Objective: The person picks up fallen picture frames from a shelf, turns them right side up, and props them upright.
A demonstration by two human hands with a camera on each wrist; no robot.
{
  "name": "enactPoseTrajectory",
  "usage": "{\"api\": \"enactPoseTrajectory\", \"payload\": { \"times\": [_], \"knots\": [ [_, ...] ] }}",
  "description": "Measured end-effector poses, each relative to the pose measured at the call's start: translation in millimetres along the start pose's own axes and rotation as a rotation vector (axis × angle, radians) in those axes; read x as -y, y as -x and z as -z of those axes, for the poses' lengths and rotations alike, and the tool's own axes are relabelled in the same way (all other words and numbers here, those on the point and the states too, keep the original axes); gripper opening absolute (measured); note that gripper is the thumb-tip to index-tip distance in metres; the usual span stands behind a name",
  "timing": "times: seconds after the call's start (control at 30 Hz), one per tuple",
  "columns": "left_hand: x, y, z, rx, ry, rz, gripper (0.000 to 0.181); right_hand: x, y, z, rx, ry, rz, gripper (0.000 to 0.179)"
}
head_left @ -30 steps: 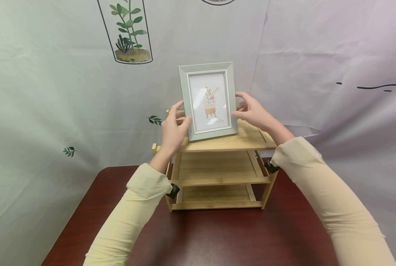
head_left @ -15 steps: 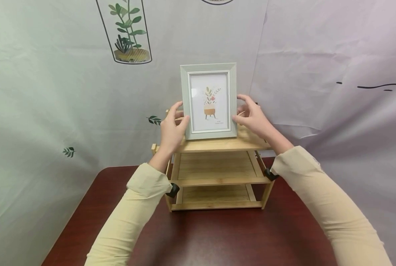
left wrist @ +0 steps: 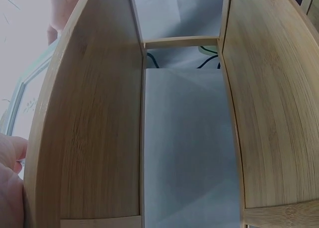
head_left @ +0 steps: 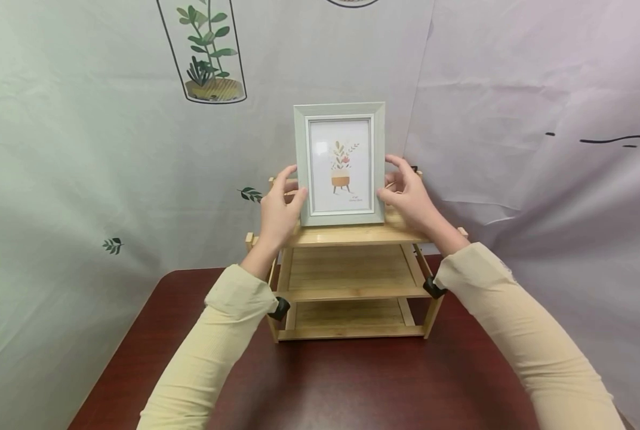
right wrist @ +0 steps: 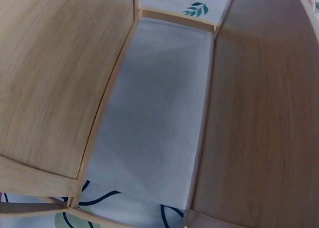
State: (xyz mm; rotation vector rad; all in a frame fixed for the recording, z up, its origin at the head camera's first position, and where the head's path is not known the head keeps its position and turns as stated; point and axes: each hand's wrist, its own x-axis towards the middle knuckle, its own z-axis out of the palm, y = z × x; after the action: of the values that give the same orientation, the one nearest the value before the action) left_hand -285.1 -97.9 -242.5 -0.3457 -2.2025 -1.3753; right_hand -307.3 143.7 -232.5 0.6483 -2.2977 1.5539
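Observation:
A pale grey-green picture frame [head_left: 339,220] stands upright on the top board of a wooden three-tier shelf [head_left: 357,235]. Behind its glass is a print of a potted plant. My left hand [head_left: 281,206] holds the frame's lower left side, thumb on the front and fingers at the edge. On the opposite side my right hand [head_left: 410,194] holds the lower right edge in the same way. In the left wrist view the shelf boards [left wrist: 99,113] fill most of the picture, with part of the frame [left wrist: 21,101] and the left hand [left wrist: 10,183] at the left.
The shelf stands on a dark red table [head_left: 341,382], close to a pale cloth backdrop [head_left: 110,149] printed with plants. Below the top board are a middle board [head_left: 352,269] and a bottom board [head_left: 347,313].
The picture frame was tilted and has turned level, then shifted slightly right. My right hand has moved a little right and down with it; my left hand has hardly moved.

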Motion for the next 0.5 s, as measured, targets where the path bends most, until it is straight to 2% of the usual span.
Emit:
{"api": "enactPoseTrajectory", "payload": {
  "times": [0.33,0.5],
  "knots": [
    [0.7,1.2,0.4,0.013,-0.02,-0.022,0.045,23.4,12.5,-5.7,-0.051,0.025,0.041,0.06],
    [1.3,1.1,-0.2,0.019,-0.034,-0.033,0.045,23.2,13.6,-5.6,-0.069,0.019,0.045,0.06]
  ]
}}
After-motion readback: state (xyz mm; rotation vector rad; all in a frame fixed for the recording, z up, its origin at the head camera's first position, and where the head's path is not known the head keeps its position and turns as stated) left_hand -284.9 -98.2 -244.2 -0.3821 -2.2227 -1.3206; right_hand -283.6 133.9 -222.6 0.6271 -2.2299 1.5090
